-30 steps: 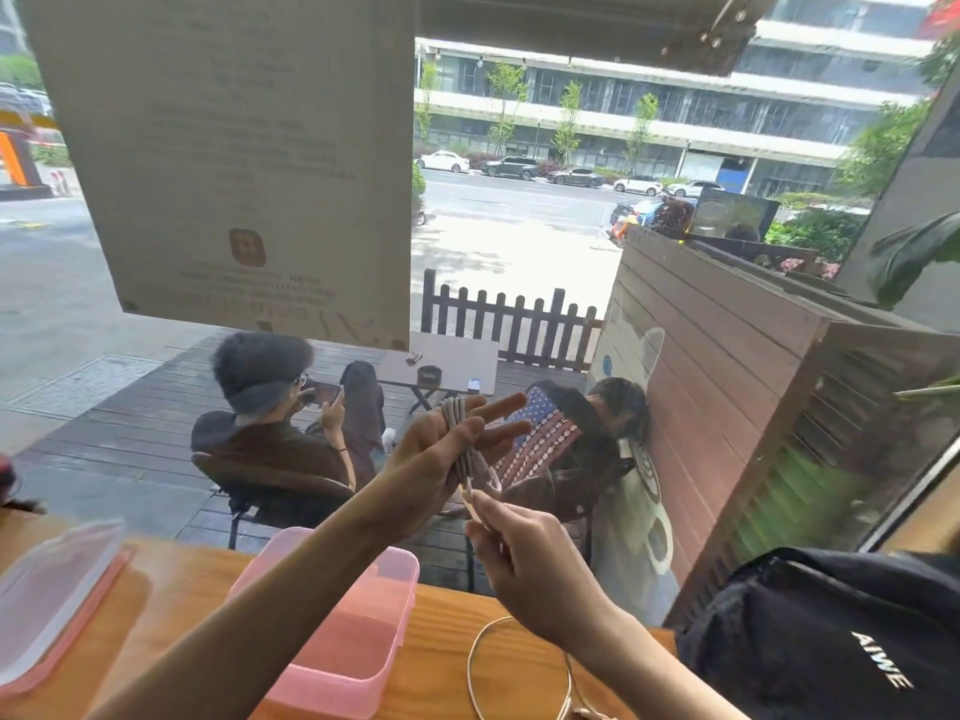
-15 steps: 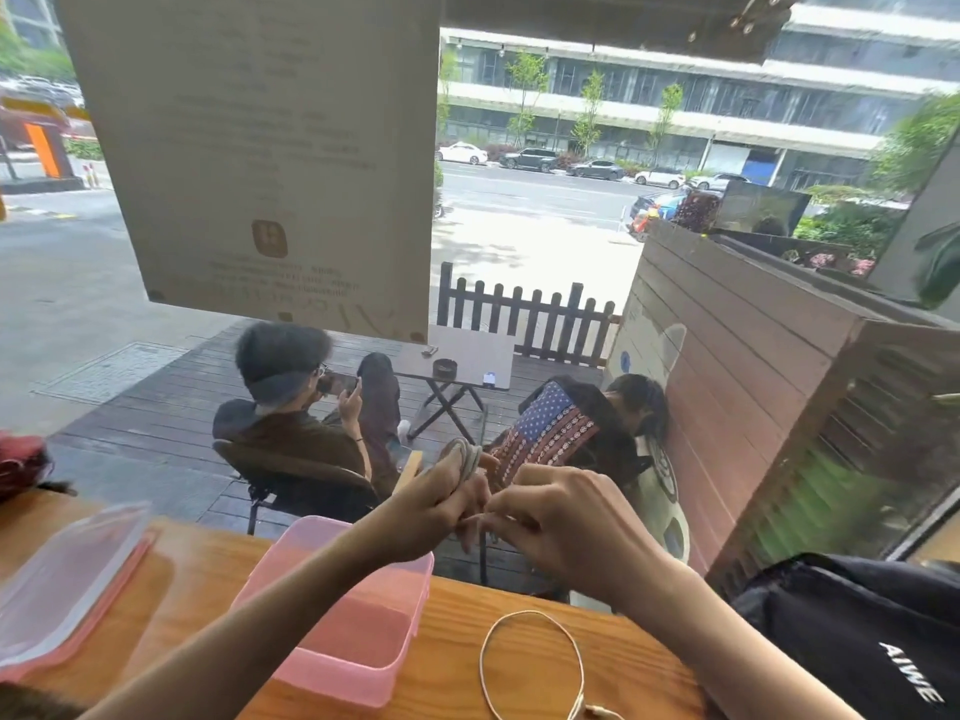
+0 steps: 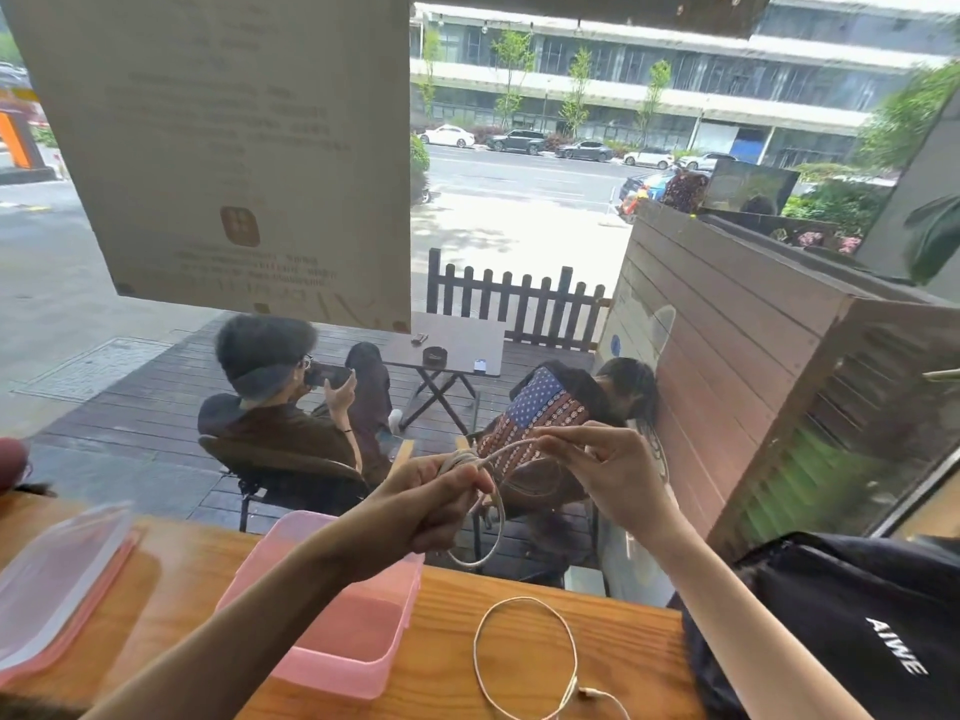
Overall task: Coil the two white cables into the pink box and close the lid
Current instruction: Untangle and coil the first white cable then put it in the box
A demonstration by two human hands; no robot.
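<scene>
Pink plastic marks the open box [image 3: 332, 615], which stands on the wooden counter [image 3: 623, 641] in the head view and serves as the landmark. Left of the box lies its lid [image 3: 57, 584], clear with a pink rim, flat on the counter and apart from the box. Above the box's far right corner the left hand [image 3: 431, 504] is raised, its grip pressed together around a bundle of turns of one white cable [image 3: 496, 517]; a loop of that cable hangs below the fist, just past the box's right edge. From the fist a strand runs up and right to the right hand [image 3: 613, 475], whose thumb and forefinger pinch it while the other fingers spread. Right of the box the second white cable [image 3: 524, 657] lies on the counter in a loose ring, its plug end toward the near edge. Farther right of the box sits a black bag [image 3: 857, 631].
</scene>
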